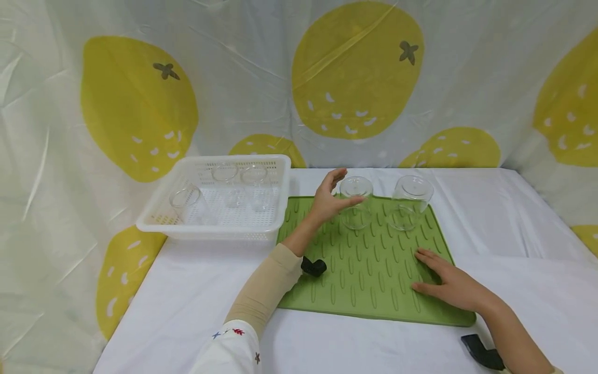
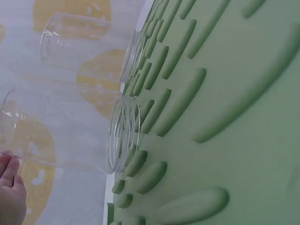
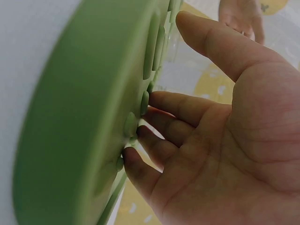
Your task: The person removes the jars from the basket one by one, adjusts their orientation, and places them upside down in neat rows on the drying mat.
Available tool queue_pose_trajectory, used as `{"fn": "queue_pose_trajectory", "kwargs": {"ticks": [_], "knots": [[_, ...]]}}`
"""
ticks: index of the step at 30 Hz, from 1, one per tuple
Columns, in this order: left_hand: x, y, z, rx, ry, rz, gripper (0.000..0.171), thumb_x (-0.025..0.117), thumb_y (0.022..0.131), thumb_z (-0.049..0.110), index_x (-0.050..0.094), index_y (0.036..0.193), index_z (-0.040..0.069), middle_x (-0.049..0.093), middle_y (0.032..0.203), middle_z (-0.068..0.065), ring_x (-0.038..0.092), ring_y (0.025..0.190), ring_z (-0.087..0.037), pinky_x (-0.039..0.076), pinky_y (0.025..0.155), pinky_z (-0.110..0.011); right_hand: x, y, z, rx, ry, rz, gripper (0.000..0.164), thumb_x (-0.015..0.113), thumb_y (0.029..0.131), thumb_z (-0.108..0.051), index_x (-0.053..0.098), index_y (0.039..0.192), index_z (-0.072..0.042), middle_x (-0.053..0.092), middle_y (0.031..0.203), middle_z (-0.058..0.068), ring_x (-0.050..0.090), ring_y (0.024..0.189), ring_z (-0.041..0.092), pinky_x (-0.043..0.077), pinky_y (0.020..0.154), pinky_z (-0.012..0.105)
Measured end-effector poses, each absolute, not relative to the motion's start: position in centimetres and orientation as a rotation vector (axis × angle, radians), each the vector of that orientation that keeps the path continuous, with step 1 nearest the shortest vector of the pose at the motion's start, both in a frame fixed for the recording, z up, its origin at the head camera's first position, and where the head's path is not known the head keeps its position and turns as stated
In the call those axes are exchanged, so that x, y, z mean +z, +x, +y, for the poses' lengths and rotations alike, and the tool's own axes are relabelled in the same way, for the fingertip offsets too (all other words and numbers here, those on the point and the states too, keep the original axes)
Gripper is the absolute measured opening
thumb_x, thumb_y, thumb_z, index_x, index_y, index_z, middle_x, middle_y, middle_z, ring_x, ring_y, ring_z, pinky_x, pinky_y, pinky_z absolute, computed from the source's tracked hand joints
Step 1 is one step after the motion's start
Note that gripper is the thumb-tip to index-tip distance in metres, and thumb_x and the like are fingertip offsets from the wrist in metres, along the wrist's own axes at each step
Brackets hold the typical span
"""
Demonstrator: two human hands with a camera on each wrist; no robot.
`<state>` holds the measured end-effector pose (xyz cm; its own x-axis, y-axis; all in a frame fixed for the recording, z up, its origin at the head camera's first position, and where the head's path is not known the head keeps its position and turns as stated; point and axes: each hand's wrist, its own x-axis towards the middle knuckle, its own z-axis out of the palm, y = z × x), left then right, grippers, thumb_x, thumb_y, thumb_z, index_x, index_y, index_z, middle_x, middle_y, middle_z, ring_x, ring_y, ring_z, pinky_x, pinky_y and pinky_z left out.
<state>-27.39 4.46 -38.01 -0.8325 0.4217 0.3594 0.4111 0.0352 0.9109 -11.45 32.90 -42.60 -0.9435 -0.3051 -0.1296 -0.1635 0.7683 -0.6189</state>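
Note:
Two clear glass cups stand upside down along the far part of a green ridged mat [image 1: 374,270]. My left hand [image 1: 329,200] is at the left glass cup [image 1: 357,221], its thumb overlapping the cup's side in the head view and its fingers spread apart. In the left wrist view, the fingers [image 2: 11,180] show beside the base end of that cup [image 2: 65,126]. To its right stands the other glass cup [image 1: 412,195]. My right hand [image 1: 448,280] rests with its fingertips on the mat's right side, thumb apart, holding nothing.
A white perforated plastic basket [image 1: 212,231] with three clear glasses in it stands left of the mat. White cloth [image 1: 205,280] covers the table. Behind hangs a pale curtain [image 1: 243,67] with yellow lemon prints. Black wrist devices [image 1: 314,267] sit at both wrists.

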Motion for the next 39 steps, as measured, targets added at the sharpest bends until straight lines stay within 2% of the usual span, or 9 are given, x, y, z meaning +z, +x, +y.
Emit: {"fn": "queue_pose_trajectory", "kwargs": {"ticks": [7,12,15,21,26,32,36,39], "knots": [[-39.9,-28.6,3.7,2.022,0.886,2.322,0.080,0.079,0.082,0.012,0.035,0.149,0.010,0.038,0.151,-0.005,0.032,0.140,-0.015,0.025,0.114,-0.026,-42.7,-11.6,33.0,-0.919,-0.368,2.739,0.085,0.069,0.090,-0.042,0.032,0.147,0.009,0.022,0.153,0.031,0.021,0.136,0.056,0.028,0.097,0.072],[-39.0,-27.6,2.6,2.080,0.938,2.315,0.078,0.078,0.082,0.014,0.037,0.148,0.011,0.040,0.149,0.000,0.034,0.138,-0.009,0.026,0.114,-0.028,-42.9,-11.7,33.1,-0.925,-0.370,2.734,0.085,0.069,0.089,-0.041,0.032,0.147,0.009,0.022,0.153,0.031,0.021,0.135,0.056,0.028,0.097,0.072],[-38.2,-26.8,1.7,2.111,0.997,2.310,0.078,0.078,0.081,0.008,0.037,0.147,0.006,0.040,0.149,-0.005,0.034,0.138,-0.014,0.026,0.115,-0.032,-43.0,-11.7,33.2,-0.920,-0.374,2.739,0.084,0.069,0.089,-0.041,0.032,0.147,0.009,0.023,0.152,0.031,0.021,0.135,0.056,0.028,0.097,0.072],[-36.1,-25.6,-0.3,2.096,1.047,2.352,0.078,0.075,0.082,-0.003,0.033,0.148,-0.001,0.036,0.151,-0.016,0.032,0.140,-0.024,0.023,0.116,-0.028,-43.2,-11.8,33.4,-0.923,-0.390,2.746,0.083,0.069,0.090,-0.039,0.032,0.147,0.009,0.023,0.153,0.031,0.021,0.135,0.057,0.028,0.096,0.072],[-33.3,-23.6,-2.5,2.083,1.050,2.416,0.073,0.072,0.083,-0.006,0.033,0.144,-0.009,0.036,0.148,-0.025,0.032,0.139,-0.033,0.023,0.117,-0.034,-43.4,-12.0,33.4,-0.949,-0.386,2.721,0.083,0.069,0.091,-0.038,0.030,0.148,0.009,0.020,0.153,0.031,0.019,0.135,0.057,0.028,0.096,0.073],[-31.6,-22.3,-4.7,2.068,0.955,2.511,0.063,0.068,0.086,-0.005,0.037,0.140,-0.013,0.040,0.144,-0.028,0.036,0.137,-0.034,0.026,0.116,-0.038,-43.5,-12.0,33.4,-0.924,-0.373,2.718,0.083,0.068,0.091,-0.039,0.030,0.148,0.008,0.020,0.153,0.032,0.020,0.135,0.058,0.028,0.095,0.073],[-31.6,-22.5,-6.4,2.077,0.886,2.547,0.062,0.069,0.088,-0.002,0.038,0.140,-0.012,0.042,0.144,-0.026,0.037,0.137,-0.033,0.026,0.116,-0.041,-43.5,-12.0,33.4,-0.915,-0.371,2.723,0.084,0.069,0.090,-0.039,0.030,0.147,0.009,0.020,0.153,0.032,0.020,0.134,0.058,0.028,0.095,0.073],[-31.8,-22.6,-7.7,2.087,0.825,2.580,0.062,0.069,0.088,-0.001,0.039,0.140,-0.011,0.043,0.143,-0.024,0.037,0.137,-0.032,0.025,0.116,-0.039,-43.5,-12.0,33.4,-0.928,-0.372,2.716,0.083,0.068,0.091,-0.038,0.030,0.147,0.009,0.019,0.153,0.033,0.020,0.134,0.059,0.028,0.094,0.073]]}}
